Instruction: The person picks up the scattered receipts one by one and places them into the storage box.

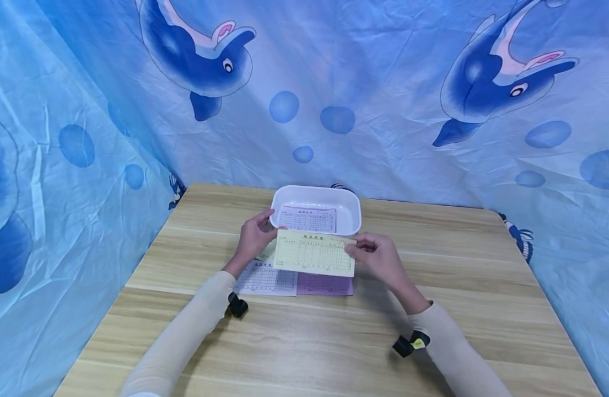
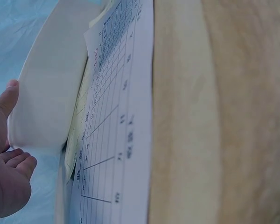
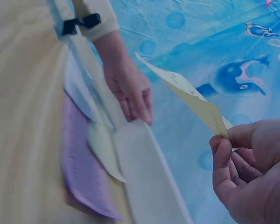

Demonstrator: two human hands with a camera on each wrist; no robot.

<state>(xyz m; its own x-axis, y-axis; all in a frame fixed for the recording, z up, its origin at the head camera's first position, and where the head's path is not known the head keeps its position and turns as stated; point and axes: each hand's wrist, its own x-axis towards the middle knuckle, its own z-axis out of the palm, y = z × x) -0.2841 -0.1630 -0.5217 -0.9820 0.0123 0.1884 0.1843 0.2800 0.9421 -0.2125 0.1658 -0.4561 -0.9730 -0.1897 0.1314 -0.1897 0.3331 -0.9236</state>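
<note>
Tabletop [image 1: 458, 253], yellow slip [image 1: 314, 256] between hands [image 1: 254, 238] [image 1: 381, 258]

My forearms, entering from the lower left and lower right of the head view, wear plain, close-fitting cream sleeves: left sleeve [image 1: 185, 333], right sleeve [image 1: 458, 347]. Both end above my bare left hand [image 1: 257, 237] and right hand [image 1: 376, 256]. Near each cuff sits a small, blocky black unit: left unit [image 1: 238, 306], right unit [image 1: 403, 347]. The latter bears a yellow label [image 1: 418, 343] with dark, illegible marking. A whitish band [image 1: 144, 395] crosses my left sleeve at the bottom edge.
</note>
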